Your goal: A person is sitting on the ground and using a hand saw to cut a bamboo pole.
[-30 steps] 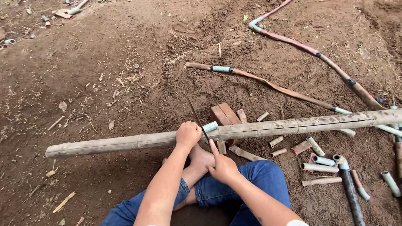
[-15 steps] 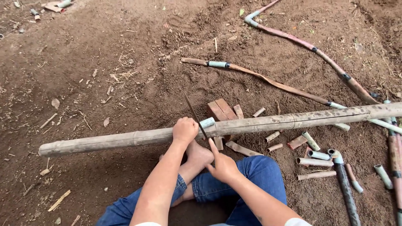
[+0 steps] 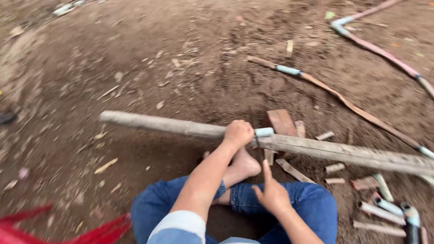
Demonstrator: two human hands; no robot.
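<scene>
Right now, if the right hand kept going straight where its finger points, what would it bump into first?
Probably the long bamboo pole. The right hand points its forefinger up toward it, just right of the bare foot. Motion blur hides any blade, and depth is unclear.

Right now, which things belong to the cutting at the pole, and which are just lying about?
In the job:
- bamboo pole, left hand in a grip on it
- right hand, forefinger out; blade too blurred to see
- brick beneath the pole

Lying about:
- cut tube pieces
- long hose
- red cloth
</scene>
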